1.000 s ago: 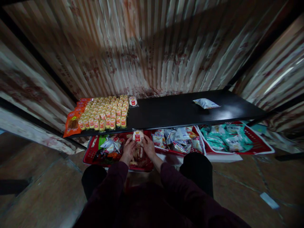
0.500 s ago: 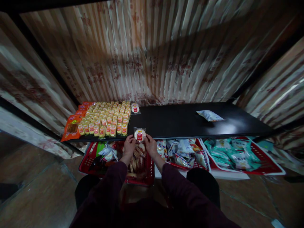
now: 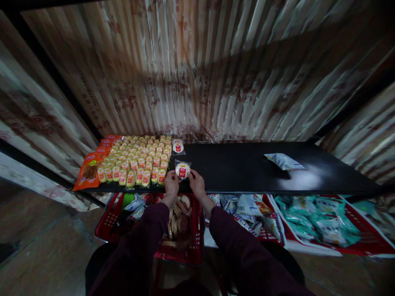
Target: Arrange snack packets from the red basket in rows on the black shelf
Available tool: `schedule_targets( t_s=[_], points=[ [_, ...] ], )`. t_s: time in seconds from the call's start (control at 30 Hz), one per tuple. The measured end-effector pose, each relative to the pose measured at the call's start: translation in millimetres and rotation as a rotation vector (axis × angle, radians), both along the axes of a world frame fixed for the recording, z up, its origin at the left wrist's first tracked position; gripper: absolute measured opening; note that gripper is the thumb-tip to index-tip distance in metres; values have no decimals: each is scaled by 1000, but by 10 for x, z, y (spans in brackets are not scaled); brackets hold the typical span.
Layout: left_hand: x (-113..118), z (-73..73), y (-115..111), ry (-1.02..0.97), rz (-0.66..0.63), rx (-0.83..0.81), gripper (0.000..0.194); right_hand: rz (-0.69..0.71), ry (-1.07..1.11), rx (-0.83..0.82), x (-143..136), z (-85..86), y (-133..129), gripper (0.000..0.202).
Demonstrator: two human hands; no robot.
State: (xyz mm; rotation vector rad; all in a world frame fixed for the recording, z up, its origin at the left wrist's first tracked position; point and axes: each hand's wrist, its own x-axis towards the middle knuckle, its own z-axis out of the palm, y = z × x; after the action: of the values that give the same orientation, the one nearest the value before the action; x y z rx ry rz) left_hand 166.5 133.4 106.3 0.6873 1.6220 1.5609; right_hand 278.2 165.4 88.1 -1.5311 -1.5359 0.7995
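Observation:
A round white cake in a clear wrapper with a red label (image 3: pixel 182 169) is held over the front part of the black shelf (image 3: pixel 228 164). My left hand (image 3: pixel 171 182) pinches its lower left edge, and my right hand (image 3: pixel 196 183) pinches its lower right edge. Behind it, a matching round cake (image 3: pixel 178 146) lies at the back of the shelf. Rows of small yellow wrapped cakes (image 3: pixel 135 160) stand just left of both.
Orange packs (image 3: pixel 90 169) line the shelf's left end; a white-blue packet (image 3: pixel 284 161) lies toward the right. Below the front edge are a red basket of round cakes (image 3: pixel 197 246), blue-white packets (image 3: pixel 247 207) and a basket of green packets (image 3: pixel 317 218). A striped curtain (image 3: pixel 197 74) hangs behind.
Both hands have carried the round cake forward, from the shelf's front edge to farther over its surface. The camera view has shifted slightly.

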Motion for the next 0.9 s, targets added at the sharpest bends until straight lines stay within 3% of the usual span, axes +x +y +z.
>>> schedule_targets(
  t_s=[0.1, 0.27, 0.53, 0.9],
  points=[
    [-1, -2, 113, 38, -6, 3, 20, 0, -22, -10, -30, -7, 149, 33],
    [-2, -37, 309, -76, 42, 67, 26, -16, -28, 22, -89, -14, 382, 30],
    [62, 80, 591, 58, 80, 52, 42, -28, -77, -14, -173, -4, 742, 30],
    [86, 21, 911, 75, 126, 61, 49, -62, -158, 48, -291, -104, 1151, 25]
  ],
)
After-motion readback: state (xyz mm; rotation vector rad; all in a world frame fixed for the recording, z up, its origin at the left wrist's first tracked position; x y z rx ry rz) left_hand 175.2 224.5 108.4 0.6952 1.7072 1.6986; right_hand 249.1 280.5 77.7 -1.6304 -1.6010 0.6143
